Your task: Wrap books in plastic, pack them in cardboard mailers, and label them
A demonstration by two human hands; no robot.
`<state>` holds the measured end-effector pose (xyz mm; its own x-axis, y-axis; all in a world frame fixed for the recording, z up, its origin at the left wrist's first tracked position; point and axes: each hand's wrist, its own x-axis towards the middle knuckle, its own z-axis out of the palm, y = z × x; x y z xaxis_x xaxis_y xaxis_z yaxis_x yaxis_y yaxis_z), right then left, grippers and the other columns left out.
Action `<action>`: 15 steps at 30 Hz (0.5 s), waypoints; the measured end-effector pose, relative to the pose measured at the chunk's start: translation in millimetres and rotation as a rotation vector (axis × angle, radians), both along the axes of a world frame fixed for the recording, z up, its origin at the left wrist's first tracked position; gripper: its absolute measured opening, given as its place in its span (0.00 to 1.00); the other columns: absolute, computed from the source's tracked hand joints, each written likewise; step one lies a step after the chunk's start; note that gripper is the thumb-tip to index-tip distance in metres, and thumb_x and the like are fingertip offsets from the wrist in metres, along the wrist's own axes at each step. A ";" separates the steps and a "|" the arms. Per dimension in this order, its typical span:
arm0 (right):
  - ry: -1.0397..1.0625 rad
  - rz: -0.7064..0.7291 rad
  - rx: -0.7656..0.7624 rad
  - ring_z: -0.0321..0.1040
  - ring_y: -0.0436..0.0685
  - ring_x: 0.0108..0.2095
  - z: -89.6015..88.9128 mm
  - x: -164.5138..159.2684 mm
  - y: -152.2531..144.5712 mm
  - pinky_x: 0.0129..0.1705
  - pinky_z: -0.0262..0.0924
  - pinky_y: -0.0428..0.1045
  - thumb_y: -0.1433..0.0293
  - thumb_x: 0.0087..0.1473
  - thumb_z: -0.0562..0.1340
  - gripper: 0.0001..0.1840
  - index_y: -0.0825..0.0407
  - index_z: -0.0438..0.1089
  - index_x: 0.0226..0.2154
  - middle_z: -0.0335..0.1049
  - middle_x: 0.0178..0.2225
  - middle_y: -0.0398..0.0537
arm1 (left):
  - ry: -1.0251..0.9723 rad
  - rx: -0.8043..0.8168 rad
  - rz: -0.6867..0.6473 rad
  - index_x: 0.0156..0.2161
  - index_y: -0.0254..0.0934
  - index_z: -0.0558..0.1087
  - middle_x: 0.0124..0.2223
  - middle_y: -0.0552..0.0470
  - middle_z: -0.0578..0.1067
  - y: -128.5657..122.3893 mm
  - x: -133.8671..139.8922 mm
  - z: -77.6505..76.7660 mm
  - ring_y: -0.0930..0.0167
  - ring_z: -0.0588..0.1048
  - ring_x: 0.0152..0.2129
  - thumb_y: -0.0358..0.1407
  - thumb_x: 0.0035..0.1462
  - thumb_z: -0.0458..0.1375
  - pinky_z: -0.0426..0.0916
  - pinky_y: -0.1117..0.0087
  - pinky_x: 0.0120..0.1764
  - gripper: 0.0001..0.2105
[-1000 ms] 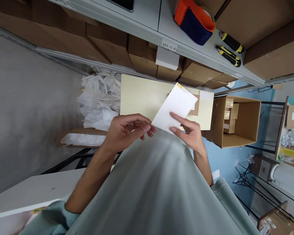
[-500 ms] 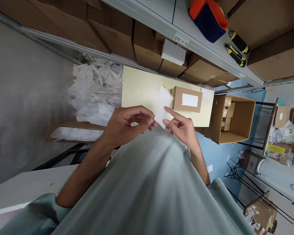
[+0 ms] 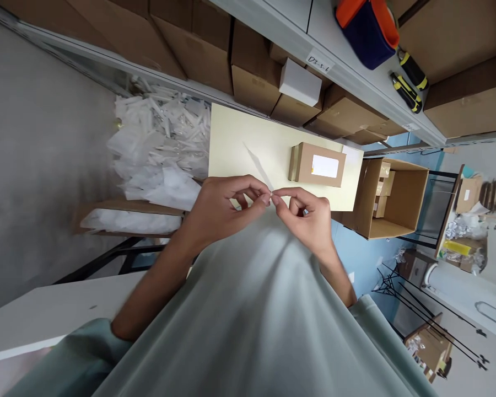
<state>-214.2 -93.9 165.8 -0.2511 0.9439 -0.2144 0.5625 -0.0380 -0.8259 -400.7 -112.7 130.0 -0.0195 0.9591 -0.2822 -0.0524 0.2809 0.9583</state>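
Note:
A thin white label [image 3: 257, 164] shows nearly edge-on above the pale yellow board [image 3: 235, 132], its lower end at my fingertips. My left hand [image 3: 233, 207] pinches that end between thumb and forefinger. Fingertip to fingertip with it, my right hand [image 3: 306, 218] pinches the same end, its other fingers curled. Just beyond my right hand, a closed brown cardboard box [image 3: 306, 162] lies on the board and bears a white label [image 3: 324, 166] with a small yellow mark.
White plastic bags [image 3: 157, 143] are heaped to the left. An open carton [image 3: 397, 201] holding small boxes stands to the right. Along the far side runs a shelf [image 3: 268, 33] with cardboard boxes below and utility knives [image 3: 405, 91] on it.
The label has turned from showing its face to nearly edge-on. My right hand has moved its grip down to the label's lower end, meeting my left fingertips. The view has shifted slightly.

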 end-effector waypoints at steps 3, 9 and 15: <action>0.007 -0.027 -0.042 0.49 0.47 0.20 -2.9 -5.6 2.9 0.28 0.57 0.44 0.61 0.64 0.68 0.08 0.47 0.80 0.37 0.51 0.18 0.29 | -0.004 0.001 0.016 0.30 0.45 0.84 0.29 0.53 0.82 1.2 -1.6 -4.6 0.66 0.78 0.27 0.42 0.52 0.72 0.72 0.69 0.30 0.05; 0.033 -0.169 -0.066 0.52 0.46 0.17 -10.0 -0.8 12.0 0.26 0.55 0.44 0.59 0.63 0.65 0.10 0.48 0.75 0.35 0.51 0.16 0.28 | 0.235 -0.032 0.091 0.32 0.43 0.82 0.30 0.53 0.81 5.4 -11.3 -48.4 0.66 0.79 0.29 0.37 0.52 0.67 0.70 0.67 0.35 0.02; 0.026 -0.397 -0.059 0.55 0.48 0.13 -2.4 31.4 18.0 0.19 0.54 0.45 0.61 0.57 0.66 0.08 0.48 0.75 0.33 0.57 0.14 0.29 | 0.720 -0.274 0.124 0.32 0.40 0.79 0.32 0.51 0.83 22.5 -77.4 -118.5 0.62 0.82 0.35 0.31 0.53 0.64 0.71 0.65 0.45 0.02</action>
<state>-182.8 -75.9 163.4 0.1244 0.9550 -0.2692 0.4732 -0.2956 -0.8299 -478.1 -90.2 11.4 -0.3903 0.8357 -0.3862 0.5101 0.5455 0.6650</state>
